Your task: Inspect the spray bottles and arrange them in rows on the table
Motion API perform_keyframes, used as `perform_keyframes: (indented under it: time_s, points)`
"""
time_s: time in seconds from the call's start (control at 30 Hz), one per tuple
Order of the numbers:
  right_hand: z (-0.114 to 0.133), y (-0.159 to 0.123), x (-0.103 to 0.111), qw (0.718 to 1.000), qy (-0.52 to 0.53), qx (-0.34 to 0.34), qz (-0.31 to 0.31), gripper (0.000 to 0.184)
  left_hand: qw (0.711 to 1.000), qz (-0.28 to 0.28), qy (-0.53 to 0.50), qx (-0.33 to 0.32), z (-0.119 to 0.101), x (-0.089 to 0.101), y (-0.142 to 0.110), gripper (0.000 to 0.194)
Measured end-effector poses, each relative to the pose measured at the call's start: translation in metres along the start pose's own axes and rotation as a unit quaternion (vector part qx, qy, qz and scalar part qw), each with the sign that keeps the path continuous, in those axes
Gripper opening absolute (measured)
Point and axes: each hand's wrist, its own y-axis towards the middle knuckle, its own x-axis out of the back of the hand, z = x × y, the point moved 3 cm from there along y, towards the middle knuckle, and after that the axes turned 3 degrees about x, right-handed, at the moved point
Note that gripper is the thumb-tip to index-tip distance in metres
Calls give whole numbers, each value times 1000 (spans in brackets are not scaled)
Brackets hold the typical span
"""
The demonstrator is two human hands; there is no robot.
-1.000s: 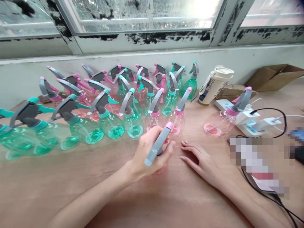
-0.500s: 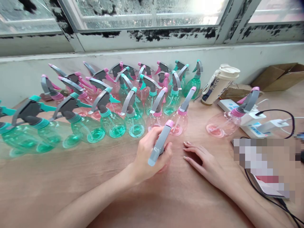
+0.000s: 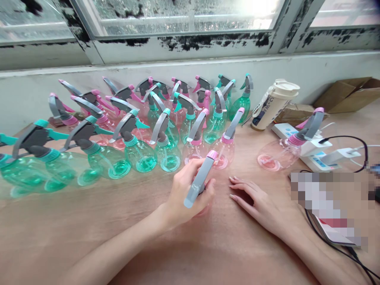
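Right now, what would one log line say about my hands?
left hand: holding pink-tipped spray bottle | right hand: empty, resting on table | beyond: green bottles, pink bottles, lidded cup

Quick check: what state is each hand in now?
Left hand: closed around a pink plastic spray bottle with grey head.
Right hand: open, empty, on the brown wooden table.

Looks like a small workroom or packing spot – a bare wooden table (image 3: 124,221) crowded with matching spray bottles (image 3: 145,152) in green and pink, a power strip (image 3: 317,158) among cables, and worn window frames (image 3: 184,47) behind – though it could be a shop's back room, hard to tell
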Motion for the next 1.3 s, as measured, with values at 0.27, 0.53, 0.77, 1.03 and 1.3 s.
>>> perform_keyframes:
  time_s: [0.27, 0.53, 0.77, 1.03, 1.3]
  points:
    - [1, 1, 1, 1000, 6, -2, -3, 19, 1000, -2, 5, -5, -2, 1, 0, 30]
    - [0, 0, 0, 1000, 2, 3, -4, 19, 999, 9, 36, 4, -10, 2, 7, 8]
    - [1, -4, -2, 1000, -10, 14, -4, 24, 1000, 13, 8, 7, -3, 3, 2, 21]
    - [-1, -12, -13, 995, -82, 53, 21, 48, 1000, 5, 6, 0, -1, 1, -1, 23]
    - [-1, -9, -12, 993, -97, 48, 36, 48, 1000, 3, 6, -14, 0, 1, 0, 23]
